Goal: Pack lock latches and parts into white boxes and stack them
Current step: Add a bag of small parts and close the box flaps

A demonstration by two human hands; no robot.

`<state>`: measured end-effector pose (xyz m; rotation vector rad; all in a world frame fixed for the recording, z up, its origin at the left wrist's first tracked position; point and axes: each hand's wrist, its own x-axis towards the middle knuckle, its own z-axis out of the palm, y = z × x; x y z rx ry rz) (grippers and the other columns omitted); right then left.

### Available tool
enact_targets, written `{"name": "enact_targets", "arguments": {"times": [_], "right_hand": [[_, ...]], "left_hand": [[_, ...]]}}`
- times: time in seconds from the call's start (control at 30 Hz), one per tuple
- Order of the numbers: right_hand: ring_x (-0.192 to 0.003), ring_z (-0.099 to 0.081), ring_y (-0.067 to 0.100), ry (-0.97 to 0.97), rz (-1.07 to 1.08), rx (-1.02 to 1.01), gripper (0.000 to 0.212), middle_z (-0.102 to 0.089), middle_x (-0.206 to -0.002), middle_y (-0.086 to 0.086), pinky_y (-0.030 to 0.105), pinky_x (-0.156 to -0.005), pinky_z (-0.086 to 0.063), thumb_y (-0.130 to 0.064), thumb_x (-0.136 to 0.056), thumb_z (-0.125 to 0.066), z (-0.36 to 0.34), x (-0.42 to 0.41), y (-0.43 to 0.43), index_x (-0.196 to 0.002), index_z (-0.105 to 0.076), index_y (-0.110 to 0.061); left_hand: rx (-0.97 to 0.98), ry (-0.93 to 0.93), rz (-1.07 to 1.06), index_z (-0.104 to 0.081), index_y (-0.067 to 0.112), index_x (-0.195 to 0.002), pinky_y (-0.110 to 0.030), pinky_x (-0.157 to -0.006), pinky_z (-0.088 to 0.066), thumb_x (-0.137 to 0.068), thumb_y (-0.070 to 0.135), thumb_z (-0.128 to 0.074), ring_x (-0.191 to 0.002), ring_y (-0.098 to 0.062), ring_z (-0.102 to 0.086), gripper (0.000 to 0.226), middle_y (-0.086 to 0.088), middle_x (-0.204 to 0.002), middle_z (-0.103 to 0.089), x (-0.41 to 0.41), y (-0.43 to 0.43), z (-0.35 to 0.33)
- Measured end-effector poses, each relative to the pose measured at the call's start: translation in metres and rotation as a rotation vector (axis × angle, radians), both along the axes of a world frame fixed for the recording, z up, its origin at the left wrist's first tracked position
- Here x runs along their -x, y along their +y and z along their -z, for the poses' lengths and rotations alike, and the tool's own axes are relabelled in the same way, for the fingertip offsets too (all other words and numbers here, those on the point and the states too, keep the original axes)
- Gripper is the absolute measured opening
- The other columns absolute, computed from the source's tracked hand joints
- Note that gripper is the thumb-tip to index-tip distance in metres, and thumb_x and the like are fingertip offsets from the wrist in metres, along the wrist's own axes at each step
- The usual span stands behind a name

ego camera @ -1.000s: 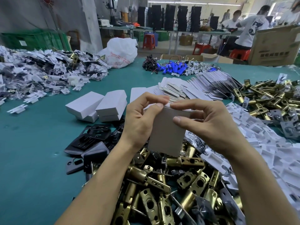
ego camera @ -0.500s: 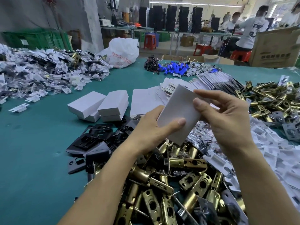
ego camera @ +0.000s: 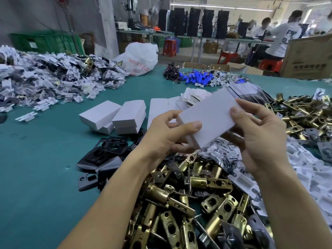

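1. White box (ego camera: 209, 115): I see it held tilted above the near latch pile (ego camera: 194, 200).
2. Left hand (ego camera: 161, 141) grips its near end, thumb on top.
3. Right hand (ego camera: 260, 139) grips its right edge.
4. Closed boxes (ego camera: 115, 119) lie stacked left.

White plastic bag (ego camera: 139, 59), blue cylinders (ego camera: 196, 79), perhaps batteries; red stool (ego camera: 169, 47) behind.

White box (ego camera: 206, 119) no longer upright, now tipped diagonal, broad face up
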<state>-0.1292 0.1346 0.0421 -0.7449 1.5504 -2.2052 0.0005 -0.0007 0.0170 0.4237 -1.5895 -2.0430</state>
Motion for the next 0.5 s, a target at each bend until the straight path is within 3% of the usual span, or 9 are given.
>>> {"name": "enact_targets", "arguments": {"times": [0.13, 0.2, 0.3, 0.4, 0.43, 0.5], "right_hand": [[-0.073, -0.073, 0.014, -0.093, 0.039, -0.009, 0.012, -0.074, -0.078, -0.002, 0.029, -0.058, -0.058, -0.011, -0.086, -0.070, -0.002, -0.002, 0.000, -0.097, -0.067, -0.016], [-0.069, -0.071, 0.011, -0.090, -0.003, -0.019, 0.012, -0.071, -0.080, 0.000, 0.028, -0.058, -0.058, -0.011, -0.088, -0.069, -0.001, -0.007, -0.003, -0.098, -0.066, -0.015], [-0.076, -0.069, 0.013, -0.087, -0.061, -0.011, 0.012, -0.068, -0.092, 0.004, 0.028, -0.063, -0.058, -0.011, -0.092, -0.064, 0.000, -0.014, -0.010, -0.101, -0.067, -0.018], [-0.086, -0.068, 0.018, -0.097, -0.091, -0.003, 0.018, -0.064, -0.103, 0.006, 0.030, -0.069, -0.060, -0.009, -0.093, -0.062, 0.000, -0.018, -0.015, -0.106, -0.066, -0.021], [-0.089, -0.070, 0.020, -0.105, -0.107, -0.006, 0.021, -0.062, -0.108, 0.008, 0.031, -0.071, -0.061, -0.008, -0.093, -0.061, 0.001, -0.020, -0.016, -0.108, -0.065, -0.022], [-0.092, -0.073, 0.024, -0.097, -0.182, -0.038, 0.030, -0.061, -0.115, 0.010, 0.031, -0.073, -0.061, -0.005, -0.093, -0.060, 0.003, -0.024, -0.016, -0.111, -0.064, -0.028]], "left_hand": [[-0.001, -0.112, 0.181, -0.050, 0.016, -0.128, -0.029, -0.056, -0.060, -0.079, 0.042, -0.076, -0.074, -0.034, -0.075, 0.061, -0.017, -0.098, -0.076, -0.004, 0.001, -0.002], [-0.006, -0.164, 0.196, -0.038, 0.017, -0.134, -0.029, -0.050, -0.058, -0.089, 0.046, -0.062, -0.063, -0.031, -0.073, 0.059, -0.018, -0.093, -0.075, -0.004, 0.004, -0.003], [-0.078, -0.120, 0.090, -0.031, 0.015, -0.132, -0.027, -0.039, -0.052, -0.101, 0.042, -0.050, -0.046, -0.023, -0.062, 0.045, -0.015, -0.085, -0.070, -0.005, 0.004, -0.007], [-0.103, -0.144, -0.026, -0.033, 0.014, -0.129, -0.021, -0.034, -0.041, -0.101, 0.041, -0.053, -0.039, -0.015, -0.050, 0.043, -0.023, -0.097, -0.056, -0.002, 0.004, -0.010], [-0.106, -0.176, -0.080, -0.036, 0.011, -0.127, -0.019, -0.032, -0.035, -0.102, 0.041, -0.052, -0.037, -0.012, -0.045, 0.042, -0.023, -0.095, -0.056, -0.001, 0.003, -0.009], [-0.117, -0.197, -0.181, -0.042, 0.008, -0.116, -0.015, -0.030, -0.025, -0.102, 0.040, -0.050, -0.033, -0.008, -0.036, 0.036, -0.012, -0.071, -0.060, 0.000, -0.001, -0.008]]}}
